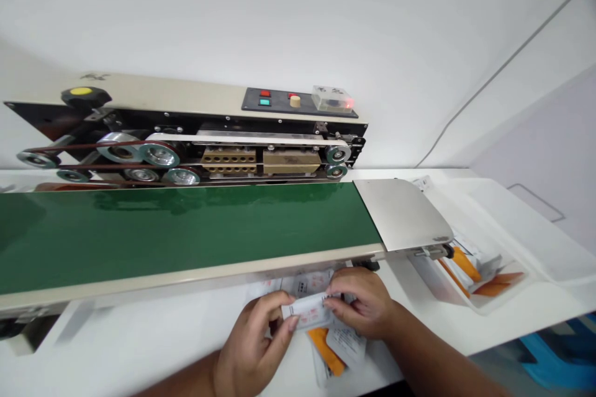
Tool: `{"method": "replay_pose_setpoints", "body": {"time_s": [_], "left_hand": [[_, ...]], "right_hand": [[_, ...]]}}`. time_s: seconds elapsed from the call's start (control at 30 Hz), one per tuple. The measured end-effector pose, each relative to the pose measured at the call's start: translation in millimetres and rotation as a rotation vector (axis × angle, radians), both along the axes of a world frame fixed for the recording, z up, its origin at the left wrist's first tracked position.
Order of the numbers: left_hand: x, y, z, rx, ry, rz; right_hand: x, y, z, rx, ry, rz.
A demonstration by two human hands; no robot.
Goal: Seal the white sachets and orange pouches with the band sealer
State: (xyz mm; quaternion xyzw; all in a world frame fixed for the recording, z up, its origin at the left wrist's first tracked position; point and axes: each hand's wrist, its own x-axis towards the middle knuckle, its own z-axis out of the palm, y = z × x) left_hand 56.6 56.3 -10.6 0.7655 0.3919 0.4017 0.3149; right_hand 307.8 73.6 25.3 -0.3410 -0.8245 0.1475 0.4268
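A small white packet (309, 309) with reddish and black print is stretched between my two hands, in front of the conveyor's near edge. My left hand (255, 342) pinches its left end between thumb and forefinger. At the other end, the thumb and fingers of my right hand (365, 301) are closed on the same packet. Beneath lie more printed white packets (351, 342) on the table, along with an orange piece (326, 350). Other packets (305, 282) lie partly under the conveyor edge, and my hands hide some of them.
A band sealing machine (177, 90) with pulleys and coloured buttons stands against the wall. Its green conveyor belt (223, 223) runs across the view to a metal end plate (403, 211). At right, a white bin (500, 298) holds white and orange packets. A blue stool (559, 353) is below.
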Motion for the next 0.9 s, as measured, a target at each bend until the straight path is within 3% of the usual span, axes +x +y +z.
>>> {"method": "replay_pose_setpoints", "body": {"time_s": [0.27, 0.4, 0.53, 0.67, 0.77, 0.9], "left_hand": [[-2.2, -5.3, -14.8, -0.152, -0.083, -0.044], [-1.9, -3.9, -13.8, -0.177, -0.098, -0.035], [2.9, 3.9, 3.9, -0.095, -0.024, -0.067], [8.4, 10.7, 21.2, -0.027, 0.063, -0.196], [8.2, 10.8, 22.0, 0.072, 0.076, -0.231], [3.9, 8.8, 16.4, 0.120, 0.101, -0.164]], "right_hand": [[0.2, -1.1, -0.3, -0.003, 0.037, -0.038], [0.6, -0.4, 0.5, -0.011, -0.015, -0.015], [-1.1, 2.1, 4.4, -0.028, -0.109, 0.053], [-2.5, 4.1, 5.5, -0.017, -0.101, 0.133], [-2.4, 3.9, 4.5, -0.047, -0.107, 0.155], [-1.1, 2.1, 2.8, -0.088, -0.038, 0.104]]}}
